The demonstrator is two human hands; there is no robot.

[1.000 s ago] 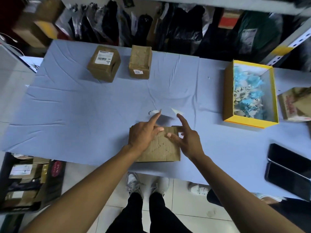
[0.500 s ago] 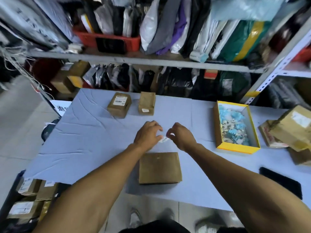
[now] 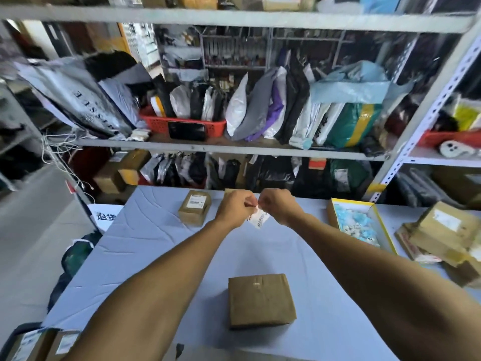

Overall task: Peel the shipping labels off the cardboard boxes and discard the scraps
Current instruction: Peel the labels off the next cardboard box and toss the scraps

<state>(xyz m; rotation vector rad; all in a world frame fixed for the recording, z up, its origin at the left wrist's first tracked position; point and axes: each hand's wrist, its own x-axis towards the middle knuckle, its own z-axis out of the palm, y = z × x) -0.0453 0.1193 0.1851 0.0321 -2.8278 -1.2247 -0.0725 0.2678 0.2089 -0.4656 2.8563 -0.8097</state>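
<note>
Two fists, left hand (image 3: pixel 235 207) and right hand (image 3: pixel 277 204), pinching a crumpled label (image 3: pixel 260 219), print blurred.

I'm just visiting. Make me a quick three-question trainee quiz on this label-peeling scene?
1. True or false: both hands grip the peeled label.
2. What lies in the yellow-rimmed box? A) phones B) blue and white scraps C) tape
3. Does the near box carry a full label?

Key: 1 true: left hand and right hand pinch it. 2 B. 3 No, only a small remnant.
</note>
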